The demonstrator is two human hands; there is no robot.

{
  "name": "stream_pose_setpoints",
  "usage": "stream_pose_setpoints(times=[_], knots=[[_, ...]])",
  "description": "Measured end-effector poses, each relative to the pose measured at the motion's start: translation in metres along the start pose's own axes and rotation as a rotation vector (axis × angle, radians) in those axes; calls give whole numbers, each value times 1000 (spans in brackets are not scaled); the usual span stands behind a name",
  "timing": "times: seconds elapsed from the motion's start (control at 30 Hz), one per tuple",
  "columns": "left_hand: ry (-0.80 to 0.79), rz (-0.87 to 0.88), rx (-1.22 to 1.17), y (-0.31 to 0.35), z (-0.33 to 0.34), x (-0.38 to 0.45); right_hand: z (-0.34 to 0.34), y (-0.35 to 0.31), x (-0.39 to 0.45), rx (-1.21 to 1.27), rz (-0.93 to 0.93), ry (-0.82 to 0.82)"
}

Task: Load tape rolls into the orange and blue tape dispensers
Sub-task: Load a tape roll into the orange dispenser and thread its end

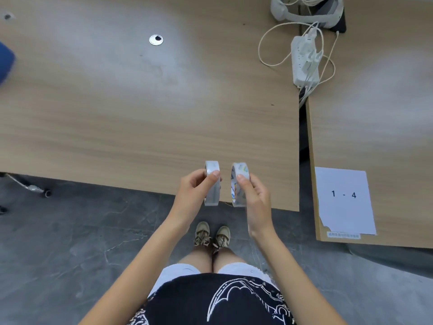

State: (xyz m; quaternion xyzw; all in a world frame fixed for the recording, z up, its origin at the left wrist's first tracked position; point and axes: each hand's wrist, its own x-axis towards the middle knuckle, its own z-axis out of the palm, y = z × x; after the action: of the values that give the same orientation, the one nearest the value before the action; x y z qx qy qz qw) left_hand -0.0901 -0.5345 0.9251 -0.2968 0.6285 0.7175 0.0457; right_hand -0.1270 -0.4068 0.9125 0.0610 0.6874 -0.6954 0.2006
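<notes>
Clothing nearest the camera: a black top with white line print, pale shorts, and tan lace-up shoes (212, 234) on a grey, mottled stone-look floor (58, 254). Both bare forearms reach forward over the near edge of the wooden table (140, 113), a light laminate with fine horizontal grain.

The left hand (192, 191) grips the left tape roll (212, 184), thumb across its outer band and fingers curled behind it. The right hand (254, 195) grips the right tape roll (239, 184) likewise, thumb on the band, fingers wrapped around the far side. Both rolls are clear, glossy rings held on edge, side by side and just apart, above the table's near edge. The right roll shows a printed paper core with blue and green marks; the left roll's core is not readable.

To the right, a second table of the same laminate carries a white paper sheet (344, 200) printed "1 - 4", one lower corner torn.

Farther back, a white rectangular power strip (304, 64) lies near the gap between the tables, with cream cables looped around it. A round metal grommet (156, 40) is set in the tabletop. At the far left edge sits a blurred blue object (5, 62), which cannot be identified. A white curved headset (307, 10) lies at the top right.
</notes>
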Motion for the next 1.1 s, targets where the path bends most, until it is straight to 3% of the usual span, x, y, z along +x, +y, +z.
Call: stream_pose_setpoints(times=[0.17,0.6,1.1], knots=[[-18,42,21,5,-42,9,48,-2,2,-43,-14,-40],[7,-30,32,38,-221,43,210,3,10,5,-14,63],[164,-43,7,40,-305,38,315,8,12,58,42,-99]])
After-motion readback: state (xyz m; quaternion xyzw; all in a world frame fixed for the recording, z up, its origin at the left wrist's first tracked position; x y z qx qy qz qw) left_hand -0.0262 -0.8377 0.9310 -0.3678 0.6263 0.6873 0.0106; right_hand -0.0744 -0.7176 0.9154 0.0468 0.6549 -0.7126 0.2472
